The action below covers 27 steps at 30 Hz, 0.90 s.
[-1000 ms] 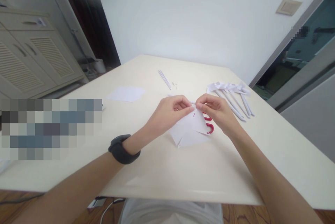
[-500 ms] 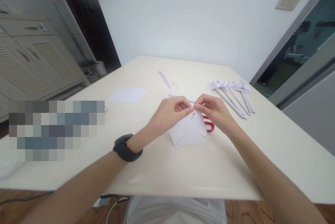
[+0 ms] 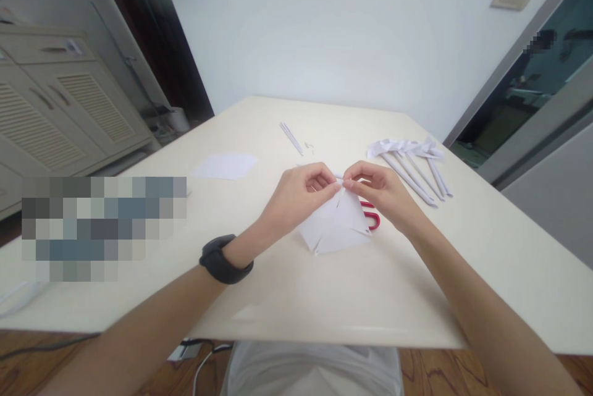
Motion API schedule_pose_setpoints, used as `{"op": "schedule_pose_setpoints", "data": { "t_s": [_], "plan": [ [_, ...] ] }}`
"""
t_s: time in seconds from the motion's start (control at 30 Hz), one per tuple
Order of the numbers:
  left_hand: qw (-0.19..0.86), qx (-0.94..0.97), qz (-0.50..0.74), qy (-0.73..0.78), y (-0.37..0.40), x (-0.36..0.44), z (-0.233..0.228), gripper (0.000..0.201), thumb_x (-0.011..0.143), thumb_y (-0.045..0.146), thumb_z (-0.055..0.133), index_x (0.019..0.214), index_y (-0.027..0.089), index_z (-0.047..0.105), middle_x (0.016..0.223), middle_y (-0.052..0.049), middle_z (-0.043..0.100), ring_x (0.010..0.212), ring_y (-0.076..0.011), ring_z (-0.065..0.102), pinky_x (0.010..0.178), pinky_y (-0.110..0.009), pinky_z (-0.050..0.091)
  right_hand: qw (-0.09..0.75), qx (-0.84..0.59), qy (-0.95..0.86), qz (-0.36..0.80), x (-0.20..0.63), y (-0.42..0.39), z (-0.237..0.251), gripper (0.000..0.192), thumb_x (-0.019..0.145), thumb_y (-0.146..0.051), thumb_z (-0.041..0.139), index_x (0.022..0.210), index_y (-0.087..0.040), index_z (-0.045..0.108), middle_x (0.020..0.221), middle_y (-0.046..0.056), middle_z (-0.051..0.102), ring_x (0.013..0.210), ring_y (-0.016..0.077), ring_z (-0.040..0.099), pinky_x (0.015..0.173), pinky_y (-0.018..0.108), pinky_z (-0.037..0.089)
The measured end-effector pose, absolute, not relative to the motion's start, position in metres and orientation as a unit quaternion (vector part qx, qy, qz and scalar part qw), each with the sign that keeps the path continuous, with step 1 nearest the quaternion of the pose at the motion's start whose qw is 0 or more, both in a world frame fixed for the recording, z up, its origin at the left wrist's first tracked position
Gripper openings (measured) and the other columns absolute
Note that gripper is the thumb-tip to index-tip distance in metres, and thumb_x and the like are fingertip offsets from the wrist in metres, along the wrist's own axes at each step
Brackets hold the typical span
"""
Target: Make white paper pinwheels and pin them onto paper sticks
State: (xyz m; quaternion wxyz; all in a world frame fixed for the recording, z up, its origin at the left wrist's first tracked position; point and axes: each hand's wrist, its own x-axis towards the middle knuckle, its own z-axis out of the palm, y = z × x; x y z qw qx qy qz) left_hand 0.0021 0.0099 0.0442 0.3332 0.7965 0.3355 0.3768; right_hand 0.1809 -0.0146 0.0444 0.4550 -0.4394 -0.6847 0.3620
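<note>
A square of white paper (image 3: 334, 228) hangs tilted between my hands, slit inward from its corners. Small holes show near its two lower corners. My left hand (image 3: 308, 195) pinches its upper corner with thumb and forefinger. Right beside it, the fingertips of my right hand (image 3: 373, 189) close on the same corner. The exact spot they grip is hidden by the fingers. Red-handled scissors (image 3: 372, 220) lie on the table partly behind the paper, with only the handle loops showing.
On the white table (image 3: 287, 297), finished paper pinwheels on rolled sticks (image 3: 410, 164) lie at the right. Thin paper rolls (image 3: 291, 138) and small scraps (image 3: 309, 146) lie farther back. Paper sheets (image 3: 225, 165) rest at the left, near a blurred-out patch.
Both hands stay together at the paper's upper corner, with slight finger shifts. The paper has tilted a little, and the red seen through its upper slit is no longer visible.
</note>
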Motion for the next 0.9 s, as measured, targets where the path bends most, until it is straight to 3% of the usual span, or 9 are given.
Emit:
{"op": "schedule_pose_setpoints", "data": {
  "t_s": [0.27,0.9],
  "plan": [
    [0.150,0.840,0.402,0.333,0.0024,0.0055,0.0474,0.008,0.079,0.021,0.050,0.080,0.018,0.058,0.081,-0.001,0.063,0.074,-0.0136,0.057,0.067,-0.027,0.045,0.444,-0.467,-0.702,0.304,0.1777,-0.0173,0.0424,0.012,0.081,-0.029,0.054,0.078,-0.018,0.057,0.082,0.002,0.060,0.077,0.0143,0.058,0.069,0.027,0.046],
    [0.059,0.857,0.391,0.331,0.0051,0.0051,0.0414,0.011,0.082,0.015,0.046,0.082,0.019,0.057,0.082,-0.001,0.061,0.074,-0.0134,0.053,0.068,-0.026,0.041,0.444,-0.487,-0.710,0.249,0.1734,-0.0184,0.0408,0.007,0.080,-0.024,0.051,0.080,-0.019,0.056,0.086,0.002,0.060,0.077,0.0136,0.057,0.068,0.027,0.047]
  ]
}}
